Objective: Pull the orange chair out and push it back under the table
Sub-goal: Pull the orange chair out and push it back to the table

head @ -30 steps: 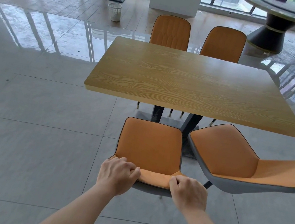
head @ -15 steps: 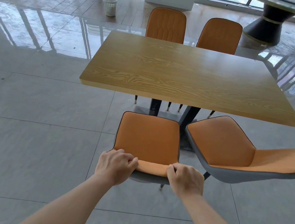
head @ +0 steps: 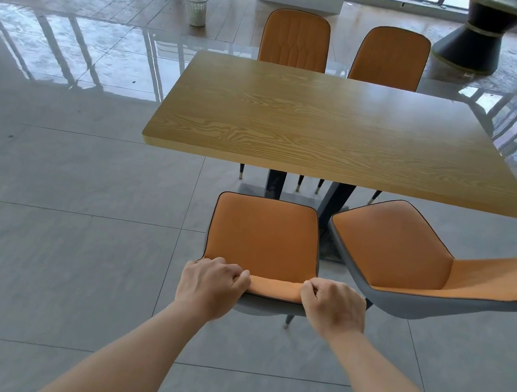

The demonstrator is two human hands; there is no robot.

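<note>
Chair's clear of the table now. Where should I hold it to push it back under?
Hold the top edge of the backrest of the orange chair, from behind, where the left hand and right hand already clamp its two corners. That edge faces you, and a wide two-corner grip should keep it straight toward the table.

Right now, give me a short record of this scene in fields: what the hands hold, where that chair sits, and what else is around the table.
left hand: left hand closed on the top edge of the orange padded chair with grey shell
right hand: right hand closed on the same edge
chair position: seat fully clear of the light wood rectangular table, not under it
beside it: second orange chair on the right, angled and pulled out
far side: two orange chairs tucked against the table
background: white mesh bin on the floor
</note>
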